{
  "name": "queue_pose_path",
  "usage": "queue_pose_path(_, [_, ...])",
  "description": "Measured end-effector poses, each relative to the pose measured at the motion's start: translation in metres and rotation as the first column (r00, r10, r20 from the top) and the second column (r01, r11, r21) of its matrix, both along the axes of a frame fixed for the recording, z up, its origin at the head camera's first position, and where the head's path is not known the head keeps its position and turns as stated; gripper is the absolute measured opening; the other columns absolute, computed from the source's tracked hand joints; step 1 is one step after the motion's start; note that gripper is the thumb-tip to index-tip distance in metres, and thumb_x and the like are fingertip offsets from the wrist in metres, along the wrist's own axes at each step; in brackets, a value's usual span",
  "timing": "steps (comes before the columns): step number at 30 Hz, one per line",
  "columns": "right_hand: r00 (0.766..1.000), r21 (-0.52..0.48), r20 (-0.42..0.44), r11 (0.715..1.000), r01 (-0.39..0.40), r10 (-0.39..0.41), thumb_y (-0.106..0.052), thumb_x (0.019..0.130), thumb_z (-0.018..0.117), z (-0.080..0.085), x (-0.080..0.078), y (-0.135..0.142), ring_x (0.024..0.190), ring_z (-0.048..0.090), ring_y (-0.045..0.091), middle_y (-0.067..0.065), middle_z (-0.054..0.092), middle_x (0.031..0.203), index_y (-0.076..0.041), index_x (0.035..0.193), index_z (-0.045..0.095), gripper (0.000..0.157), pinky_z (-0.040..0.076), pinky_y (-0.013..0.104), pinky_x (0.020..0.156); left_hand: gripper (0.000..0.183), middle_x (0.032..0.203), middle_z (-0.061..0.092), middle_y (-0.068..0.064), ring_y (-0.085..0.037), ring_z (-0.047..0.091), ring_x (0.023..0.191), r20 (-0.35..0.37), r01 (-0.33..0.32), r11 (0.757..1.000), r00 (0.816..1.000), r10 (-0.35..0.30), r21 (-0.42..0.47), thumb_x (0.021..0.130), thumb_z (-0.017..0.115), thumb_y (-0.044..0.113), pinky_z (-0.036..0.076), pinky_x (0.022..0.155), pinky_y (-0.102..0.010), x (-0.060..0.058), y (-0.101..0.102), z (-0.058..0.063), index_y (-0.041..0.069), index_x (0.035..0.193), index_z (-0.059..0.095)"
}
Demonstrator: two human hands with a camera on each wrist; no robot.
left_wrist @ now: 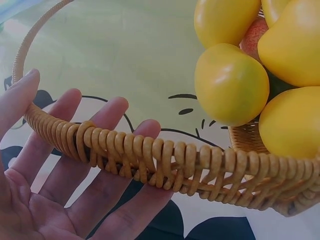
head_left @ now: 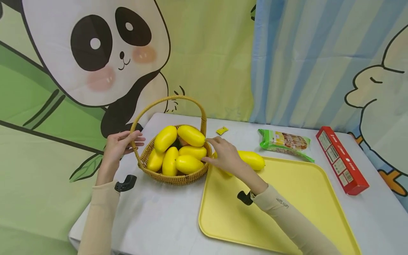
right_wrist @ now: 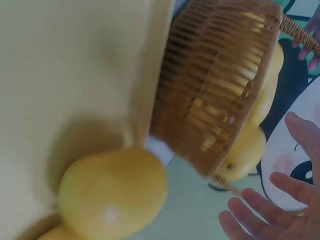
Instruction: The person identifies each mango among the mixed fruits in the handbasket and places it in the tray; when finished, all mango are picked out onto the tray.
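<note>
A wicker basket (head_left: 178, 180) with a tall arched handle (head_left: 204, 117) holds several yellow mangoes (head_left: 165, 138). A reddish fruit (left_wrist: 254, 36) shows between them in the left wrist view. My left hand (head_left: 116, 148) is at the left foot of the handle, its fingers loosely extended behind the wicker and the thumb on the other side. Spread fingers of my right hand (head_left: 224, 154) reach the basket's right rim beside a mango (head_left: 191, 135); the right wrist view shows nothing in that palm. Just right of the basket, mangoes (head_left: 251, 160) lie at the tray's far left corner, partly hidden by my right hand.
The yellow tray (head_left: 236, 219) lies right of the basket on a white-covered table (head_left: 153, 219). Behind it are a small yellow packet (head_left: 222, 130) and a green-edged food bag (head_left: 287, 141). A long red box (head_left: 342, 161) lies to the right. Printed curtains (head_left: 210, 63) hang at the back.
</note>
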State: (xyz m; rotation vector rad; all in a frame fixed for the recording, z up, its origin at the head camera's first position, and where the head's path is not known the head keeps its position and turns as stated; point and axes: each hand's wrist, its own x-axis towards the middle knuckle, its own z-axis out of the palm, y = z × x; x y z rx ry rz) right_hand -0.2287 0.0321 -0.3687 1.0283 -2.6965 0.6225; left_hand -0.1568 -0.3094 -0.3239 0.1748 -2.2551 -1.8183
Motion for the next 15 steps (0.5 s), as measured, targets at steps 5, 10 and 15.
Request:
queue_pose_path(5, [0.993,0.045,0.1,0.997,-0.067,0.062,-0.047,0.083,0.072,-0.001,0.006,-0.028,0.108,0.058,0.027,0.012,0.054,0.129,-0.013,0.138,0.05,0.069,0.052,0.044,0.083,0.024,0.084,0.075,0.008,-0.012,0.073,0.08,0.008,-0.009,1.0,1.0,0.009,-0.009,0.089,0.067,0.039,0.055,0.069,-0.023,-0.001,0.0,-0.001,0.018,0.098,0.073])
queue_pose_path(10, [0.982,0.102,0.16,0.988,-0.115,0.098,-0.048,0.083,0.071,-0.007,0.006,-0.046,0.117,0.054,0.029,0.013,0.05,0.137,-0.016,0.141,0.047,0.07,0.05,0.046,0.088,0.023,0.085,0.075,0.006,-0.012,0.073,0.079,-0.002,0.014,1.0,1.0,-0.014,0.012,0.09,0.067,0.037,0.056,0.069,-0.023,-0.001,-0.001,-0.002,0.016,0.099,0.071])
queue_pose_path(15, [0.972,0.135,0.202,0.979,-0.152,0.123,-0.048,0.085,0.069,-0.012,0.007,-0.058,0.123,0.051,0.029,0.012,0.047,0.141,-0.018,0.142,0.046,0.069,0.047,0.049,0.094,0.022,0.083,0.074,0.009,-0.012,0.073,0.079,-0.001,0.0,1.0,1.0,0.0,-0.003,0.089,0.066,0.038,0.056,0.07,-0.024,0.0,0.0,-0.001,0.019,0.098,0.072])
